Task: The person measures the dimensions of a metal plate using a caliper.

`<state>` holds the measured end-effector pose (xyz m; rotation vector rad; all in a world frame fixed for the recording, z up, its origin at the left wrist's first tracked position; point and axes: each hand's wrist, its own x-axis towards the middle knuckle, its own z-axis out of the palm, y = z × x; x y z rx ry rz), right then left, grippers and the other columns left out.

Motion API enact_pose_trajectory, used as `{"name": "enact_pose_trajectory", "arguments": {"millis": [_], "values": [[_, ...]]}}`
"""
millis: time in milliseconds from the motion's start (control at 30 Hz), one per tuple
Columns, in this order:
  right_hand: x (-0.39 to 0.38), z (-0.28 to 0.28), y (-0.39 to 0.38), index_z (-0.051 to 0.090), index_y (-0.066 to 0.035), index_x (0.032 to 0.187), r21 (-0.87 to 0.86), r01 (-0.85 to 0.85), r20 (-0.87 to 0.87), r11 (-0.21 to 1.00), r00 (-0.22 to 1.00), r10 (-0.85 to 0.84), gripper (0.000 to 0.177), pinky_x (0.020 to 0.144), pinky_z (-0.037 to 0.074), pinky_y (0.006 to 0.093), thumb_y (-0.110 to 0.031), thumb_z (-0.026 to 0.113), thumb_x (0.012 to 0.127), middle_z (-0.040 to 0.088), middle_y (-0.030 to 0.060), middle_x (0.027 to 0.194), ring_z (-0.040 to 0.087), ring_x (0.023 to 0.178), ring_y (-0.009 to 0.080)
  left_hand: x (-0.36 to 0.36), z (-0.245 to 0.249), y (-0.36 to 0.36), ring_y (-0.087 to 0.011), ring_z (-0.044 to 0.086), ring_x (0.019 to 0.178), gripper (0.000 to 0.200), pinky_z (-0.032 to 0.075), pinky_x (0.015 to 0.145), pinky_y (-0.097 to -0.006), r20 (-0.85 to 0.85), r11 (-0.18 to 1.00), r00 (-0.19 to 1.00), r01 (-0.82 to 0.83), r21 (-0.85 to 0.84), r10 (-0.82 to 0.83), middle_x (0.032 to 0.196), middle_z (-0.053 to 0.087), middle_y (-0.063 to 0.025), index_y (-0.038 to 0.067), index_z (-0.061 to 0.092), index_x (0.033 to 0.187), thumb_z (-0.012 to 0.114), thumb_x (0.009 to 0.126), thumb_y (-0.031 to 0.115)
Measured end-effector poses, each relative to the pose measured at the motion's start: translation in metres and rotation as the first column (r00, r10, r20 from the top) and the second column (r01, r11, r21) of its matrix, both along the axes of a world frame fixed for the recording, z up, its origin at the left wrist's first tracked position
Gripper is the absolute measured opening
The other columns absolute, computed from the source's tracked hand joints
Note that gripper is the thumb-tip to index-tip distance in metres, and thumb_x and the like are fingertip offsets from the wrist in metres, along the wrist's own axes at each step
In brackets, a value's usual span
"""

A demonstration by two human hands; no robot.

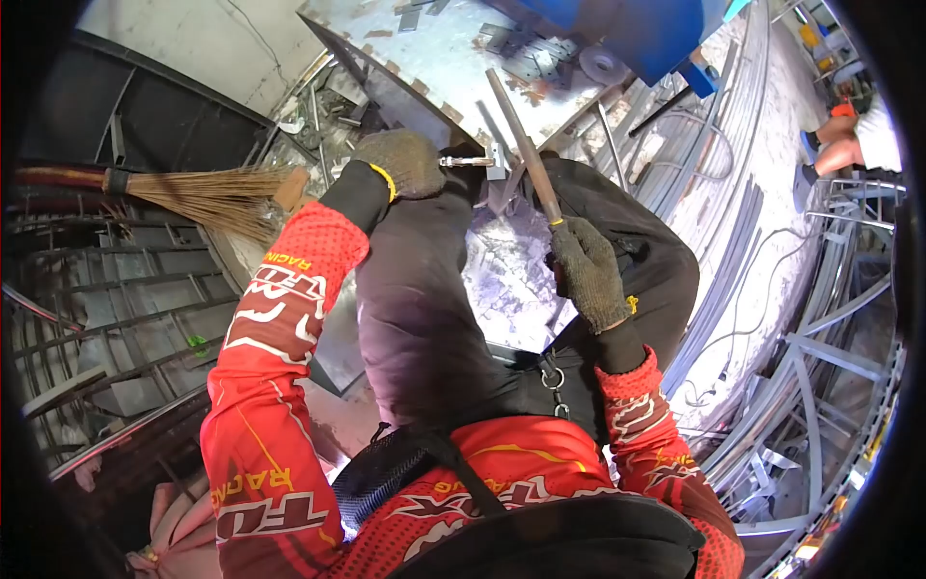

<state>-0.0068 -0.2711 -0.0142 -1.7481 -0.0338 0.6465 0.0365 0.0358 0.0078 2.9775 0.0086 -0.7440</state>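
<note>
My left hand [397, 164], in a dark knit glove, is closed above my left knee. From its fingers a slim silver metal tool [465, 162] sticks out towards a small grey metal piece [496, 160]. My right hand [588, 272], gloved the same way, is wrapped round the lower end of a long brown bar [524, 145]. The bar slants up and to the left, passing just right of the grey piece, with its far end over the worktable. A grey pointed metal part [503, 193] shows between my knees, below the small piece.
Ahead stands a metal-topped worktable [376, 29] with several small flat plates [540, 63] and a ring-shaped roll [603, 66]. A blue box [637, 29] is at its far side. A straw broom [203, 193] lies left. Long metal bars [723, 261] line the right, near another person's leg [837, 154].
</note>
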Motion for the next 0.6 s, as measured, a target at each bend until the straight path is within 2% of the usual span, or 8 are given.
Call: {"name": "enact_pose_trajectory", "arguments": {"millis": [100, 200, 300, 400, 433, 533, 600], "values": [[-0.002, -0.007, -0.007, 0.064, -0.006, 0.103, 0.035, 0.012, 0.012, 0.999, 1.0, -0.012, 0.035, 0.05, 0.041, 0.0266, -0.039, 0.056, 0.108, 0.053, -0.0023, 0.068, 0.048, 0.056, 0.0061, 0.005, -0.002, -0.002, -0.0432, 0.072, 0.096, 0.041, 0.058, 0.087, -0.0514, -0.007, 0.998, 1.0, -0.008, 0.055, 0.008, 0.097, 0.074, -0.0255, 0.005, 0.079, 0.094, 0.06, 0.08, 0.039], [-0.005, -0.01, -0.008, 0.064, -0.006, 0.102, 0.027, 0.07, -0.056, 0.997, 0.996, -0.068, 0.034, 0.05, 0.041, 0.027, -0.039, 0.056, 0.108, 0.053, -0.0025, 0.068, 0.048, 0.056, 0.0061, 0.005, 0.002, -0.005, -0.0418, 0.072, 0.1, 0.041, 0.057, 0.089, -0.0513, -0.039, 0.992, 0.999, -0.032, 0.119, 0.036, 0.101, 0.074, -0.0247, 0.008, 0.079, 0.101, 0.061, 0.079, 0.038], [-0.008, -0.019, -0.009, 0.064, -0.006, 0.101, 0.071, 0.055, -0.089, 0.996, 0.995, -0.048, 0.033, 0.05, 0.041, 0.0268, -0.038, 0.058, 0.107, 0.053, -0.0025, 0.068, 0.048, 0.057, 0.0061, 0.003, -0.006, -0.003, -0.0403, 0.071, 0.104, 0.043, 0.056, 0.09, -0.0518, 0.02, 0.985, 0.998, -0.066, 0.159, 0.064, 0.105, 0.074, -0.0236, 0.01, 0.077, 0.11, 0.062, 0.079, 0.036], [-0.013, -0.023, -0.004, 0.065, -0.007, 0.1, 0.074, 0.025, -0.075, 0.997, 0.997, -0.02, 0.03, 0.052, 0.041, 0.0262, -0.036, 0.06, 0.106, 0.054, -0.0029, 0.071, 0.049, 0.06, 0.0052, 0.001, -0.021, 0.005, -0.0403, 0.07, 0.105, 0.043, 0.056, 0.09, -0.0524, 0.064, 0.996, 0.997, -0.043, 0.075, 0.039, 0.106, 0.074, -0.0221, 0.011, 0.075, 0.113, 0.063, 0.078, 0.033], [-0.014, -0.021, -0.004, 0.065, -0.007, 0.1, 0.07, 0.024, -0.075, 0.997, 0.997, -0.018, 0.03, 0.052, 0.041, 0.0262, -0.036, 0.06, 0.106, 0.054, -0.0029, 0.071, 0.049, 0.06, 0.0052, 0.001, -0.025, 0.007, -0.0407, 0.07, 0.103, 0.04, 0.056, 0.089, -0.0527, 0.078, 1.0, 0.997, -0.019, 0.02, 0.017, 0.104, 0.074, -0.022, 0.011, 0.074, 0.109, 0.064, 0.077, 0.031], [-0.014, -0.022, -0.002, 0.064, -0.005, 0.1, 0.015, -0.051, -0.057, 0.999, 0.997, 0.052, 0.028, 0.057, 0.044, 0.0294, -0.032, 0.061, 0.105, 0.055, 0.001, 0.073, 0.051, 0.065, 0.0086, -0.001, -0.027, 0.006, -0.0415, 0.071, 0.1, 0.035, 0.056, 0.088, -0.0529, 0.112, 0.998, 0.993, 0.031, -0.047, -0.025, 0.101, 0.073, -0.0218, 0.009, 0.074, 0.104, 0.065, 0.075, 0.028], [-0.009, -0.029, 0.001, 0.064, -0.003, 0.101, -0.089, -0.105, 0.109, 0.991, 0.987, 0.114, 0.025, 0.062, 0.048, 0.0362, -0.028, 0.061, 0.104, 0.059, 0.0103, 0.077, 0.059, 0.069, 0.0213, -0.003, -0.024, 0.004, -0.0418, 0.071, 0.099, 0.033, 0.056, 0.088, -0.0526, 0.133, 0.997, 0.99, 0.056, -0.06, -0.048, 0.1, 0.073, -0.0219, 0.009, 0.074, 0.102, 0.065, 0.075, 0.026]]}}
